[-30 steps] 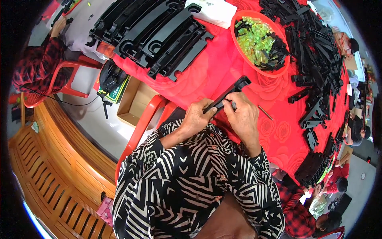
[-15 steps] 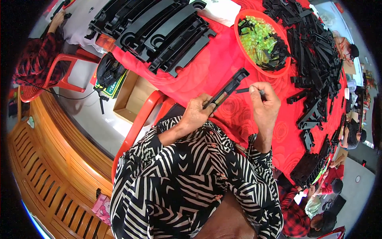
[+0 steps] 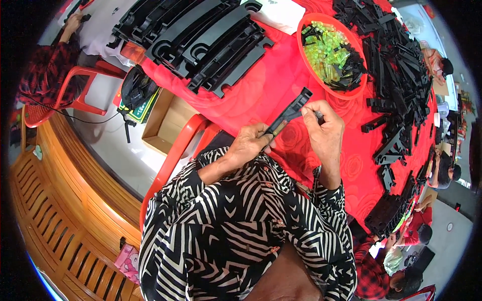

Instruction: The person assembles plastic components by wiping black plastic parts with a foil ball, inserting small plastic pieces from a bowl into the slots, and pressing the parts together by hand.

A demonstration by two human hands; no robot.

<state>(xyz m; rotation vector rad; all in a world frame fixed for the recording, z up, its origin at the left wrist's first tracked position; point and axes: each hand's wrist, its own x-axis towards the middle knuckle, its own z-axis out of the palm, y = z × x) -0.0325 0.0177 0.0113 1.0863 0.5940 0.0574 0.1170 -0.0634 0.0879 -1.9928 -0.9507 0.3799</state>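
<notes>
My left hand [image 3: 246, 144] is closed round the near end of a long black plastic part [image 3: 292, 109], which slants up and away to the right. A small yellowish strip shows in its middle. My right hand [image 3: 325, 131] is pinched beside the far half of this part, its fingertips against or very near it. Between those fingers is a small dark piece [image 3: 320, 117], mostly hidden, so its kind cannot be made out. Beyond both hands stands a red plastic basket [image 3: 347, 95] holding clear yellow-green tubes [image 3: 325, 47] and small black pieces [image 3: 349, 78].
Long black plastic housings [image 3: 201, 47] lie side by side at the far left of the red tablecloth [image 3: 351, 168]. A big heap of black parts [image 3: 394, 70] covers its right side. Left of me are a red chair [image 3: 168, 165], a cardboard box [image 3: 163, 123] and a wooden bench [image 3: 65, 226]. Other people sit nearby.
My right hand has moved left, up to the long black part. A thin dark strip that stuck out from its fingers now lies along that part. My left hand stays almost still.
</notes>
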